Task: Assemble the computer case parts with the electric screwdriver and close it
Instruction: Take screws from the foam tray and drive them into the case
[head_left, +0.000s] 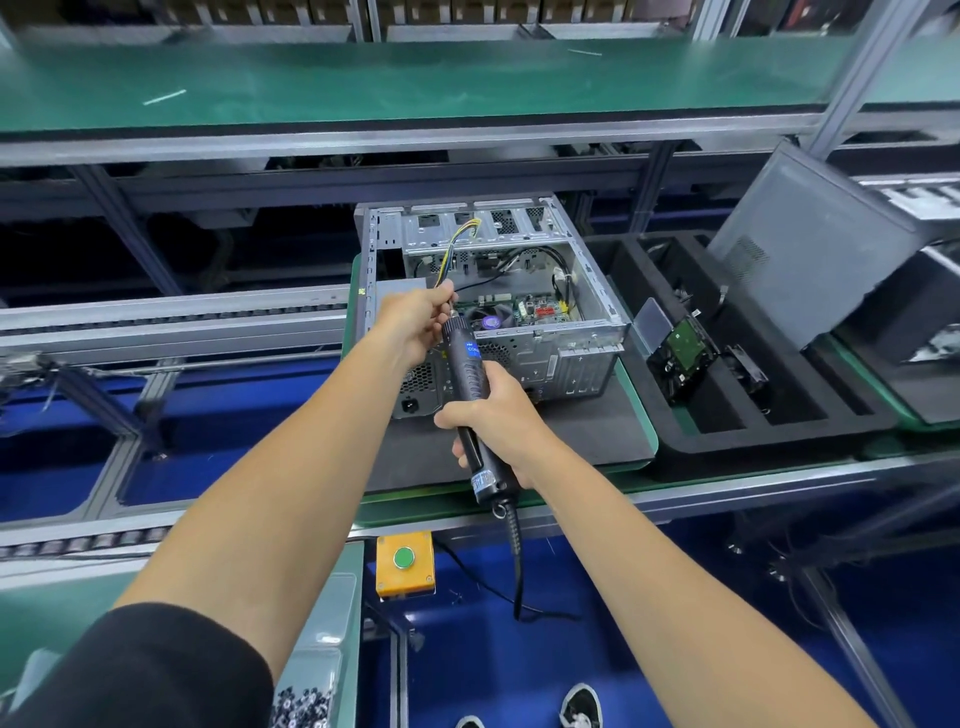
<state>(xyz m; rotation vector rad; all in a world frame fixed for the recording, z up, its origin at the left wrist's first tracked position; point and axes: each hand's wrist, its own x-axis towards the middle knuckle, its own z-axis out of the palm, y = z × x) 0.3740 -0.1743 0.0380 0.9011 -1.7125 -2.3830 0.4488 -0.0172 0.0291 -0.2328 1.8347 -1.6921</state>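
Note:
An open grey computer case (597, 338) lies on a dark mat, its motherboard and cables exposed. My right hand (491, 426) grips the black electric screwdriver (467, 369) by its handle, the tool tilted up and away over the case's near edge. My left hand (415, 322) has its fingers curled at the screwdriver's tip; whether a screw sits there is hidden. The grey side panel (800, 260) leans upright to the right.
A black foam tray (779, 415) to the right holds a hard drive (688, 353). A yellow box with a green button (405, 564) hangs under the conveyor rail. A clear bin of small screws (306, 701) sits at the lower left. A green shelf (415, 78) runs overhead.

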